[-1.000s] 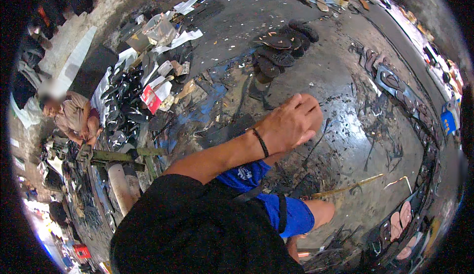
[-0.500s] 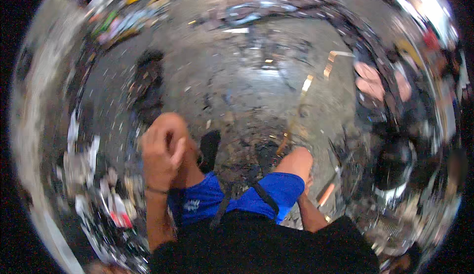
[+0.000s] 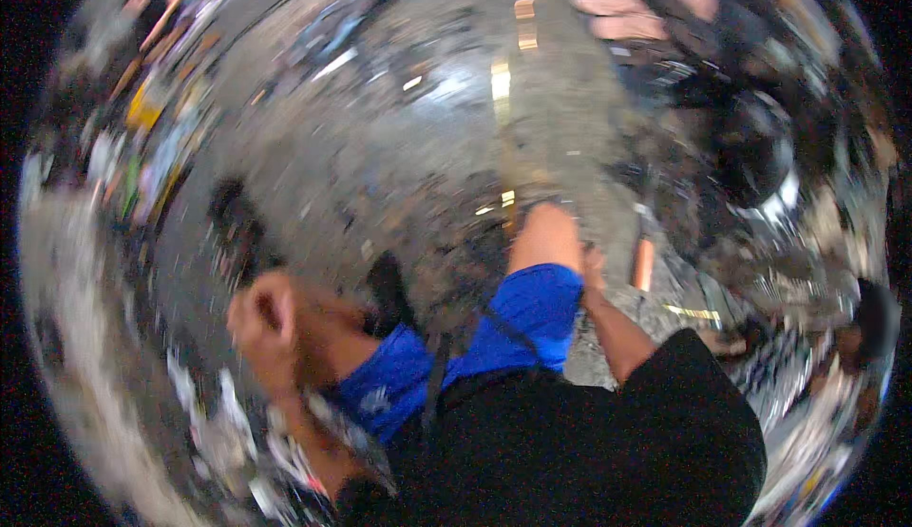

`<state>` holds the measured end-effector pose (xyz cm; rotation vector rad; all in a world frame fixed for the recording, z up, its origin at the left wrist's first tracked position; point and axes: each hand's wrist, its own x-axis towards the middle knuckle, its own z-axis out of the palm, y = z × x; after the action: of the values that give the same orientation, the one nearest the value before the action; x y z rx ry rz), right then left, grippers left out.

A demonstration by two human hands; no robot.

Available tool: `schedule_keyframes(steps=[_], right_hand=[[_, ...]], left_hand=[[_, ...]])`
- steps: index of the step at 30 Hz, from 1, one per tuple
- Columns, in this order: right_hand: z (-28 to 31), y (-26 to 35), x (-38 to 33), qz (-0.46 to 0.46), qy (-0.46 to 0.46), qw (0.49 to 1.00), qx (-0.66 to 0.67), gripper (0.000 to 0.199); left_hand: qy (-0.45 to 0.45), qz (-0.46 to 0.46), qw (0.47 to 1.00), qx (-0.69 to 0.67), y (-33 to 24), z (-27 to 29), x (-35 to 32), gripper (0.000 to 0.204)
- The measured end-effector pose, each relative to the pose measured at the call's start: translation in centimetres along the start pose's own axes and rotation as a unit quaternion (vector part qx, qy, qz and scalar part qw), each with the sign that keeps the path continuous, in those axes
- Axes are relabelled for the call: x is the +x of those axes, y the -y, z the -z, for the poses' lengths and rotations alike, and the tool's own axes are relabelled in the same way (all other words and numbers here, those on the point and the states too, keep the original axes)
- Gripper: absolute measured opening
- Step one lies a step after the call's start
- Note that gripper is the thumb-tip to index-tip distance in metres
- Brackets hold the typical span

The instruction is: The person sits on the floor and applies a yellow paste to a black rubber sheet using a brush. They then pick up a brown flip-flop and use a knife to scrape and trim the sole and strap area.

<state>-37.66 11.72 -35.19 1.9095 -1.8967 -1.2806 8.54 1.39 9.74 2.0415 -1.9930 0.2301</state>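
Note:
My left hand (image 3: 261, 323) is at my bent left knee, its fingers curled towards the thumb in a loose ring. No object shows in it, though motion smears its outline. Beside my right knee, my right hand (image 3: 593, 269) is partly hidden by the leg, so its fingers cannot be made out. A tool with an orange handle (image 3: 644, 263) lies on the ground just right of that hand. Ahead of my right knee runs a narrow, shiny brass-coloured strip (image 3: 501, 90), bent near its far end (image 3: 526, 28).
Pink slippers (image 3: 622, 14) lie at the far right. A dark rounded thing (image 3: 755, 152) with a bright rim stands nearer on that side. Clutter with a yellow item (image 3: 145, 106) fills the far left. Small scraps dot the grey floor (image 3: 332, 142).
My view has turned to the right, so the floor things appear shifted leftward and rotated. My left hand stays by the left knee and my right hand beside the right leg.

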Motion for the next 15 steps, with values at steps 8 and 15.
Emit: schedule_keyframes(steps=[8,15], right_hand=[[2.3,0.7,0.6,0.077,0.151,0.971,0.170,0.063],[-0.4,-0.1,2.3,-0.151,0.153,0.760,0.613,0.066]], left_hand=[[-0.074,-0.007,0.997,0.021,0.7,-1.0,0.8,0.033],[-0.108,-0.074,0.991,0.033,-0.1,-3.3,3.6,0.031]])
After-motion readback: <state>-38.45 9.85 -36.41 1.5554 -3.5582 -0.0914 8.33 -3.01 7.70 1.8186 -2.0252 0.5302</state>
